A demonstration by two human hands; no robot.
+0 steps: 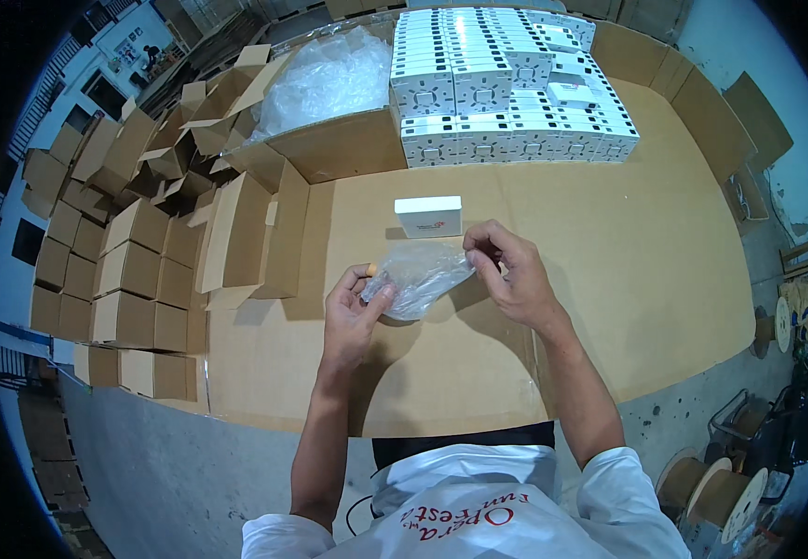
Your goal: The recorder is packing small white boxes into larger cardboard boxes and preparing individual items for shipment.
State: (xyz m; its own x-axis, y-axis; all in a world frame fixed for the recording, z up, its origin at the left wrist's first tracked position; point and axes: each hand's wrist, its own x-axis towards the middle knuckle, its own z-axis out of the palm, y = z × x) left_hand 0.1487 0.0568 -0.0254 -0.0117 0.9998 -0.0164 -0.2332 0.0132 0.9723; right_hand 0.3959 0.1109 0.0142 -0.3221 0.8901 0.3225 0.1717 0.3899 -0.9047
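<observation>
Just on the near side of the small white rectangular box (429,218), the crumpled clear plastic bag (418,279) is pinched by the left hand (353,312) and right hand (514,275); probably light, limp, slippery, best gripped at its opposite edges

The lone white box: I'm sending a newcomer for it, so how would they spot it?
On the cardboard-topped table, find the stacked white boxes at the far side. Between them and the held clear plastic bag sits the lone white box, unstacked, with a small red mark.
</observation>
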